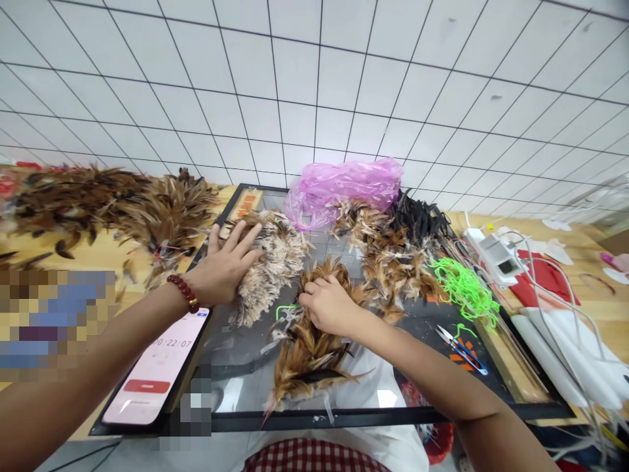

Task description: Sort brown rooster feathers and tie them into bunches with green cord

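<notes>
My left hand, with a red bead bracelet at the wrist, lies with fingers spread on the left edge of a pile of pale, fluffy-ended feathers. My right hand is closed over a bundle of brown feathers on the dark glass-topped board. Its fingers curl down into the feathers, and the fingertips are partly hidden. Just left of that hand lies a short piece of bright green string. More brown and golden feathers are heaped to its right.
A phone showing a timer lies at the left. Thread snips and tangled green string are at the right, near white cables and a charger. A pink plastic bag sits against the tiled wall. Brown feathers cover the far left.
</notes>
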A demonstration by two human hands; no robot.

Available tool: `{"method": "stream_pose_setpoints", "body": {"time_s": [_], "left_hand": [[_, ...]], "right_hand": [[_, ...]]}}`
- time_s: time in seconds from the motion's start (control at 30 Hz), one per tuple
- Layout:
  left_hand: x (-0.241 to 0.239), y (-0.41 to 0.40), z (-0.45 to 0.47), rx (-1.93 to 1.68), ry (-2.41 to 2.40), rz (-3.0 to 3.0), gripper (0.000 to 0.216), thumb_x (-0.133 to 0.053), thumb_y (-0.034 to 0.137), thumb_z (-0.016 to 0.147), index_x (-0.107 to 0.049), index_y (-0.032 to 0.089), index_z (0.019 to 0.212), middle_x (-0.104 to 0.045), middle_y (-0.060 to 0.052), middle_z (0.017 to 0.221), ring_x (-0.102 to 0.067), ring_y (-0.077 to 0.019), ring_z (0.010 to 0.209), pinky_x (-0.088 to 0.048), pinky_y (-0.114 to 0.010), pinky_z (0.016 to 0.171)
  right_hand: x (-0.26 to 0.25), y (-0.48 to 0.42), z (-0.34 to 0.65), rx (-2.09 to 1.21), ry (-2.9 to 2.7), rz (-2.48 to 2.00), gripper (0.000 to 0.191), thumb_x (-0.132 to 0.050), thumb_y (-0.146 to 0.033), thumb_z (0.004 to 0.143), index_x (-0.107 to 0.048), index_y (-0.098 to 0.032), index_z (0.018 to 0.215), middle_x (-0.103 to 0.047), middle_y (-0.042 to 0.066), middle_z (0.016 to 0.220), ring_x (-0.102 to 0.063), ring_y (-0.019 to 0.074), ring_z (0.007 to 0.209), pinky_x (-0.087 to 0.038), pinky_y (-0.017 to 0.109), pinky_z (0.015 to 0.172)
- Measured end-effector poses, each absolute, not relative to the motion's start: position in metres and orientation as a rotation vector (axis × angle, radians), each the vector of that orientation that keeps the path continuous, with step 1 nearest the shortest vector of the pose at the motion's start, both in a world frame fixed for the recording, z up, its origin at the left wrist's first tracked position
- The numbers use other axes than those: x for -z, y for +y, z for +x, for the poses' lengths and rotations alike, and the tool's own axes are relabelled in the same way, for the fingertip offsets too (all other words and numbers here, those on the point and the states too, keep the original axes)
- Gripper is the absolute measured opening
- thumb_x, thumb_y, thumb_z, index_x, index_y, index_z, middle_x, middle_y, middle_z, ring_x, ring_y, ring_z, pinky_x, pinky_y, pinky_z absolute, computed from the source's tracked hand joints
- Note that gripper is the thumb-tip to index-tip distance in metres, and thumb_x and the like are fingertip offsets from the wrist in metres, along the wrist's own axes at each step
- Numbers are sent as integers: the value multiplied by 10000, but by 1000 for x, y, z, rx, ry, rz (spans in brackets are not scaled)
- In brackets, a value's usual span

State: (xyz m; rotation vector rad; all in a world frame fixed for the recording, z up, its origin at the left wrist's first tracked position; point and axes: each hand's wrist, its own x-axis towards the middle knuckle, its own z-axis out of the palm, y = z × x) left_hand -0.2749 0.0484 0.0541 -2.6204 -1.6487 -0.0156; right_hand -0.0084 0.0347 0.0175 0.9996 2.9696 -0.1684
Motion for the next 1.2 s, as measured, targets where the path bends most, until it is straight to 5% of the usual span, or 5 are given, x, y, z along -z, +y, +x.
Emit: {"method": "stream_pose_setpoints", "body": {"time_s": [0.3,1.2], "left_hand": [[-39,82,-266,-56,-1621,-2681,933,-584,207,558,-341,155,1457,-372,-196,1522,-295,-389,1419,66,-675,1114],[-21,156,-127,275,-2389,-1993,945,-762,423,581,-359,168,1396,-414,-260,1420,-329,-472,1329,53,-736,1066]], "right_hand": [[-13,27,-2,136,2998,999,172,-505,-226,853,-613,-175,976,-619,80,993,-521,233,946,-327,395,848],[-13,15,3,141,3015,1048,170,-525,-250,864,-623,-165,974,-619,74,977,-539,236,941,-341,433,901]]}}
